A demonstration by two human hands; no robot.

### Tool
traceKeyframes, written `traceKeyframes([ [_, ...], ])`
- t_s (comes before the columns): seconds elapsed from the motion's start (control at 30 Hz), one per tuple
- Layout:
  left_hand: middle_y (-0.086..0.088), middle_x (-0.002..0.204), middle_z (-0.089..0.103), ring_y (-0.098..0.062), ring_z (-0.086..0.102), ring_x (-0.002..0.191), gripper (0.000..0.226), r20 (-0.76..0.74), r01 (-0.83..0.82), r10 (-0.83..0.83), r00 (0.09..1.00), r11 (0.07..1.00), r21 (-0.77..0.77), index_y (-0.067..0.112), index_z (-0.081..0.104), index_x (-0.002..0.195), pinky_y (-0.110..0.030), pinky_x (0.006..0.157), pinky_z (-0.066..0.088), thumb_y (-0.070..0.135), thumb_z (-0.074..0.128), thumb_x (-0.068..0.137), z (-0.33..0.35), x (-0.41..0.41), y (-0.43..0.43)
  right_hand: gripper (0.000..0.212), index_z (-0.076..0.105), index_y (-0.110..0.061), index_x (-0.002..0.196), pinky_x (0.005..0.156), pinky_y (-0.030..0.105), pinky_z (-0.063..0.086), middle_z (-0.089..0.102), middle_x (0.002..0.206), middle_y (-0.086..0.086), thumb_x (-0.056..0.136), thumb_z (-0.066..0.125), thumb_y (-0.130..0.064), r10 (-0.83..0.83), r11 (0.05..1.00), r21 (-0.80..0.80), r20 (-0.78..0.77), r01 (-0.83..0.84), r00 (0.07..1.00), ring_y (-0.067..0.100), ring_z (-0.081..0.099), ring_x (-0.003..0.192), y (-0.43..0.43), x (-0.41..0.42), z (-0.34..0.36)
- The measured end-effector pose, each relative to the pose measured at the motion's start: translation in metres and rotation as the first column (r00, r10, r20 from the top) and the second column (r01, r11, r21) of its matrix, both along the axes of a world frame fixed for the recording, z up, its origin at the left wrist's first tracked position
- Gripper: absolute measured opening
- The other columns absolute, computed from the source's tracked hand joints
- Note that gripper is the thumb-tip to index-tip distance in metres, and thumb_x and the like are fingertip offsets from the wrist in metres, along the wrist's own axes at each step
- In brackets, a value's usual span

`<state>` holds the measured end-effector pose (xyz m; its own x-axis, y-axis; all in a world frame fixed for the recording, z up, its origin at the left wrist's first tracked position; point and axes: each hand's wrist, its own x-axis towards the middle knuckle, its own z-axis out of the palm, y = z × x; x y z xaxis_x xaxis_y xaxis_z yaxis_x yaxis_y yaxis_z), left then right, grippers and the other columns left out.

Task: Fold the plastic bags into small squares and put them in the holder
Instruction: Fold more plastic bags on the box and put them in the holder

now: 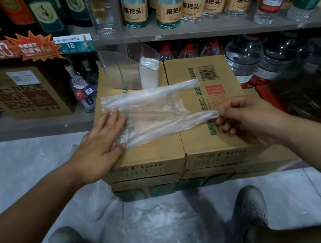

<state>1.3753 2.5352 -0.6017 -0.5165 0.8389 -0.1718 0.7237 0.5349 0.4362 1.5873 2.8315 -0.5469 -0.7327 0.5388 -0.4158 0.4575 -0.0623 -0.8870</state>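
Bag [153, 111]: flat on boxes [197, 142] | left hand [100, 148]: fingers spread, pressing bag | right hand [248, 119]: fingers pinch near handle | holder [125, 67]: behind bag, contents indistinct | floor bags [158, 227]: blurred

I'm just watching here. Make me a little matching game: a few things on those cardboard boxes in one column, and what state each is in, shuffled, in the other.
Things:
1. left hand
2. right hand
3. plastic bag
4. holder

States:
A. standing at the back of the cardboard boxes, white folded bags in one end
B. pinching a bag handle
C. pressed flat on the bag's end
D. spread out flat, not yet folded

Pairs: 1-C, 2-B, 3-D, 4-A
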Motion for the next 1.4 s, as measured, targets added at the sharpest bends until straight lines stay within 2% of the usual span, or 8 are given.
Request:
traceKeyframes([
  [0.23,0.024,0.164,-0.017,0.011,-0.028,0.143,0.08,-0.008,0.007,-0.007,1.0,1.0,0.002,0.04,-0.003,0.16,-0.033,0.118,0.006,0.061,0.028,0.089,0.002,0.002,0.0,0.012,0.066,0.001,0.097,0.049,0.026,0.056,0.066,0.076,0.013,0.096,0.066,-0.011,-0.095,0.995,0.006,0.019,0.095,0.995,0.018,0.062,0.058,0.002,-0.006,0.0],
  [0.5,0.024,0.164,-0.016,0.01,-0.027,0.144,0.089,0.013,0.01,-0.01,1.0,1.0,0.006,0.039,-0.003,0.161,-0.042,0.126,0.006,0.07,0.023,0.082,0.001,-0.001,-0.001,0.017,0.066,0.003,0.102,0.049,0.024,0.059,0.068,0.075,0.018,0.087,0.07,0.008,-0.197,0.98,0.029,0.085,0.196,0.977,0.016,0.065,0.052,0.003,-0.01,-0.001],
  [0.87,0.025,0.164,-0.017,0.011,-0.026,0.144,0.081,0.033,0.006,-0.005,0.999,1.0,-0.025,0.039,-0.004,0.161,-0.042,0.126,0.004,0.065,0.029,0.091,0.001,-0.001,-0.001,0.003,0.063,0.001,0.096,0.039,0.024,0.047,0.061,0.07,0.016,0.093,0.063,0.002,-0.079,0.987,0.155,0.201,0.048,0.976,0.015,0.056,0.044,0.011,-0.005,0.002],
  [1.07,0.026,0.164,-0.018,0.01,-0.027,0.145,0.08,0.039,0.013,-0.011,0.999,0.999,-0.04,0.04,-0.005,0.16,-0.041,0.126,0.003,0.062,0.029,0.091,0.002,-0.002,-0.001,0.008,0.066,-0.006,0.088,0.046,0.022,0.045,0.067,0.074,0.007,0.087,0.073,-0.01,0.018,0.808,0.528,0.421,-0.261,0.907,0.017,0.059,0.059,0.013,0.0,0.003],
  [1.13,0.025,0.164,-0.017,0.01,-0.027,0.145,0.081,0.05,0.014,-0.013,0.999,0.999,-0.03,0.042,-0.004,0.16,-0.042,0.126,0.003,0.063,0.03,0.089,0.003,-0.002,-0.001,0.011,0.064,-0.016,0.091,0.061,0.028,0.044,0.066,0.088,0.003,0.085,0.073,-0.018,-0.022,0.609,0.721,0.431,-0.33,0.902,0.019,0.06,0.076,0.013,-0.002,0.002],
  [1.2,0.024,0.165,-0.014,0.01,-0.024,0.146,0.086,0.072,0.009,-0.01,0.997,1.0,0.009,0.042,0.0,0.16,-0.042,0.126,0.004,0.068,0.028,0.083,0.002,-0.001,-0.002,0.01,0.062,-0.021,0.091,0.067,0.031,0.046,0.063,0.09,-0.003,0.085,0.07,-0.018,0.089,0.432,0.858,0.266,-0.278,0.96,0.017,0.059,0.081,0.001,-0.005,0.004],
  [1.3,0.02,0.167,0.003,0.005,-0.008,0.152,0.083,0.104,-0.061,0.045,0.994,0.985,0.161,0.042,0.023,0.158,-0.043,0.126,0.003,0.069,0.032,0.079,0.001,0.001,-0.004,0.01,0.063,-0.032,0.094,0.079,0.019,0.041,0.056,0.095,-0.014,0.089,0.071,-0.027,0.453,0.362,0.855,0.187,-0.371,0.872,0.006,0.051,0.092,-0.033,-0.015,0.007],
  [1.4,0.015,0.153,0.041,-0.008,0.026,0.146,0.051,-0.093,-0.01,0.043,0.995,0.945,0.328,0.039,0.061,0.13,-0.05,0.121,0.016,0.062,0.047,0.087,0.0,0.007,-0.004,0.02,0.07,-0.029,0.103,0.092,0.03,0.042,0.058,0.103,-0.015,0.088,0.071,-0.041,0.618,0.264,0.823,0.256,-0.503,0.743,0.009,0.047,0.106,-0.054,-0.029,-0.008],
])
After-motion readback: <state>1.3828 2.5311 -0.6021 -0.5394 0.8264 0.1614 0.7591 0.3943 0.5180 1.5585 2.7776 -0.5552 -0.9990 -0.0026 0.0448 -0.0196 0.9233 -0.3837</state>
